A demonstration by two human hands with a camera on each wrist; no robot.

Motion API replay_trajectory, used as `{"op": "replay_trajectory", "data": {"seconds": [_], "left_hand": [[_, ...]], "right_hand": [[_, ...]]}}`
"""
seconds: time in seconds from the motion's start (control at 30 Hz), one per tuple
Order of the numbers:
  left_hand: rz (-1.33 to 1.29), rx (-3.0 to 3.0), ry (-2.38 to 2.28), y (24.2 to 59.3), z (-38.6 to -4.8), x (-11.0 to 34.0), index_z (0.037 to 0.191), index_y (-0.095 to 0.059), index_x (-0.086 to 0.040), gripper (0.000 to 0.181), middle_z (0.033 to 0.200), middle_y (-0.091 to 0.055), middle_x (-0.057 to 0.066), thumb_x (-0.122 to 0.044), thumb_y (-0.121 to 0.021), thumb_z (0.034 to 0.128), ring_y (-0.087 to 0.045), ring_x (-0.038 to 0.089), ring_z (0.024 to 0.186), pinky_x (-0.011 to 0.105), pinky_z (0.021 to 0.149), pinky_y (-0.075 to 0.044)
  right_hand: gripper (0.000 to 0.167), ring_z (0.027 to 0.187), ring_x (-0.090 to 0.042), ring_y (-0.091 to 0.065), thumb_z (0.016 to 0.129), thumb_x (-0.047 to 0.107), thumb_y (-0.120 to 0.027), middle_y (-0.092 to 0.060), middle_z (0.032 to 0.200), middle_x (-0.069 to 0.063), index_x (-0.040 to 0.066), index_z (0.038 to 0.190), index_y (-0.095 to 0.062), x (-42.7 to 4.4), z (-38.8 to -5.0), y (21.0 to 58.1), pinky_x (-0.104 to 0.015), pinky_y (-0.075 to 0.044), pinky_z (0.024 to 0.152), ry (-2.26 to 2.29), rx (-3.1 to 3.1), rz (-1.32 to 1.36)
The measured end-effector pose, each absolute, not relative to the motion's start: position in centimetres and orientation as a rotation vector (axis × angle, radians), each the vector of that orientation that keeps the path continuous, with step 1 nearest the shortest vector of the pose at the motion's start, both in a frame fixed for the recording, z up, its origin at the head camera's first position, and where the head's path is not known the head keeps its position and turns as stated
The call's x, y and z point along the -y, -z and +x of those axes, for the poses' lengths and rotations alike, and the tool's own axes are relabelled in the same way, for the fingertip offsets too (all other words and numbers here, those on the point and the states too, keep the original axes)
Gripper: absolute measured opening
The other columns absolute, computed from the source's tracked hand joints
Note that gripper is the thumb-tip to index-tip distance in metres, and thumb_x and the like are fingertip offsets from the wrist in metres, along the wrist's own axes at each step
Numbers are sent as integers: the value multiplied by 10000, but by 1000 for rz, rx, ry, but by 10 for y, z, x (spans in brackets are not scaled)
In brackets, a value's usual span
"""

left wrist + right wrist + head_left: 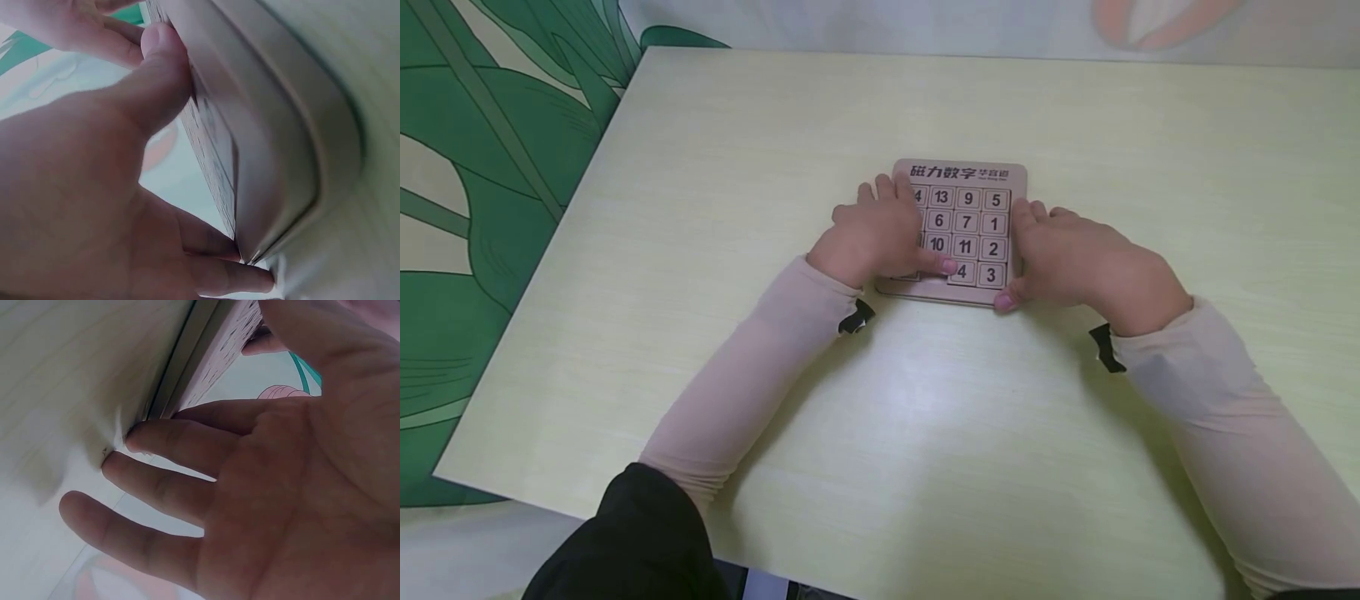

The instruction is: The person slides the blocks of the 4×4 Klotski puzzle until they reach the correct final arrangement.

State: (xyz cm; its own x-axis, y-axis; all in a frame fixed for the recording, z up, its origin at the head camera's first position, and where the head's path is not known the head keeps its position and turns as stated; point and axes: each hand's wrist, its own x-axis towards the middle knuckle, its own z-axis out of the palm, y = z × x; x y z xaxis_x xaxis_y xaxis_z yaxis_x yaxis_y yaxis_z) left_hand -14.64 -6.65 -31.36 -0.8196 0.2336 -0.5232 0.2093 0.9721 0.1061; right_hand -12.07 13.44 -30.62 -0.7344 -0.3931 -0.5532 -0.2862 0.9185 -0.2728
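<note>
A pink number puzzle board [951, 292] with square numbered tiles lies flat on the table. My left hand [880, 233] lies over its left side, thumb on the tiles in the bottom row beside the 4, fingers along the left edge. In the left wrist view that thumb [159, 75] presses on the board's face [262, 156]. At the right edge is my right hand [1075, 262], its thumb by the lower right corner. The right wrist view shows its fingers [169, 437] extended, some touching the board's side [187, 362]. Part of the left tile column is hidden.
The pale wooden table [962, 467] extends around the board. Its left edge borders a green leaf pattern [497, 167]. A light surface with an orange shape [1165, 21] lies beyond the far edge. Dark items show below the near edge.
</note>
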Motion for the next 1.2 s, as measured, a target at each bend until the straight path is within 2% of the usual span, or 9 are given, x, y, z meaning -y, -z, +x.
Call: {"op": "replay_trajectory", "data": {"seconds": [0.1,0.17,0.27,0.43,0.57,0.67,0.77,0.9,1.2], "left_hand": [[280,-2576,-35,314,-144,64,1581,1,52,1299,1447,-350,203,-768,-634,798,-394,335,1211,562,969,-439],[272,-2579,-41,315,-143,64,1581,-6,46,1295,1410,-366,190,-764,-640,795,-396,328,1187,543,946,-456],[299,-2560,-68,313,-144,66,1580,22,57,1302,1441,-339,210,-755,-639,805,-386,332,1193,514,932,-472],[395,-2481,-147,307,-151,78,1584,59,40,1269,1452,-341,206,-726,-627,841,-377,327,1226,476,997,-431],[459,-2431,-173,301,-158,89,1602,-18,-7,1166,1366,-397,151,-623,-685,870,-386,307,1198,471,1019,-391],[493,-2414,-161,299,-161,94,1599,-87,-33,1069,1366,-396,146,-518,-726,892,-382,311,1191,488,1013,-384],[505,-2409,-154,299,-163,96,1605,-100,-54,1029,1437,-365,153,-444,-744,903,-364,317,1224,506,1031,-371],[504,-2417,-154,301,-164,97,1608,-122,-76,1031,1488,-335,153,-416,-773,885,-352,315,1247,513,1042,-369],[484,-2434,-154,303,-163,92,1600,-112,-53,1085,1394,-397,137,-440,-800,856,-372,305,1215,492,1026,-380]], "right_hand": [[1191,1396,-583,-216,858,473,-783,-147,1547,-415,-153,1537,-30,-134,-121,306,-659,-218,1114,219,-2446,-487],[1193,1400,-581,-208,858,473,-784,-146,1546,-416,-155,1535,-28,-134,-120,306,-657,-214,1117,221,-2445,-487],[1199,1403,-578,-203,860,475,-781,-145,1545,-418,-157,1534,-16,-135,-120,307,-653,-210,1120,229,-2443,-484],[1200,1403,-581,-198,866,478,-771,-140,1546,-417,-148,1538,0,-136,-120,306,-658,-210,1117,235,-2439,-473],[1202,1409,-582,-178,862,469,-776,-123,1552,-411,-139,1543,5,-136,-120,306,-661,-199,1119,239,-2436,-469],[1198,1414,-581,-166,866,467,-772,-116,1552,-413,-139,1543,9,-136,-120,306,-658,-187,1124,238,-2435,-467],[1205,1417,-578,-157,863,462,-775,-104,1555,-410,-134,1544,21,-137,-120,306,-659,-180,1125,241,-2431,-457],[1211,1418,-578,-153,856,455,-784,-100,1556,-409,-131,1546,22,-138,-120,307,-659,-175,1126,253,-2429,-454],[1217,1418,-573,-161,851,457,-791,-102,1561,-404,-124,1550,20,-139,-119,308,-656,-184,1126,260,-2423,-447]]}}
